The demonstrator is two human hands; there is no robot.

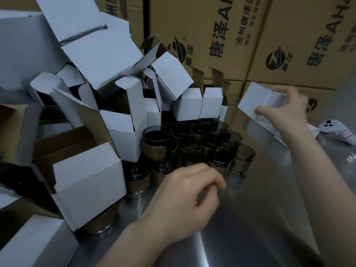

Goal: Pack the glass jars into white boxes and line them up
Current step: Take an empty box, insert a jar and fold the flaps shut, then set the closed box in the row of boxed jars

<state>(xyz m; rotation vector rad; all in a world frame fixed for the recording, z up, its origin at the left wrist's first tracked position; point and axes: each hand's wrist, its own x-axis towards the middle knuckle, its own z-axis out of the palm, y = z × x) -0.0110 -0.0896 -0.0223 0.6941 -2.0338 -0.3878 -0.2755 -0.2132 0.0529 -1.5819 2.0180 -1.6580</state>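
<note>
Several dark glass jars (192,143) with tan bands stand clustered on the steel table (260,218). My right hand (285,110) grips a closed white box (256,101) tilted above the table's far right, next to the brown cartons. My left hand (185,199) hovers with loosely curled fingers just in front of the nearest jars and holds nothing. Open white boxes (123,132) are heaped at the left, and two upright ones (200,105) stand behind the jars.
Big brown printed cartons (221,35) wall off the back. An open white box (86,182) lies at the near left over a jar. A white controller-like object (337,132) lies on the table at the far right.
</note>
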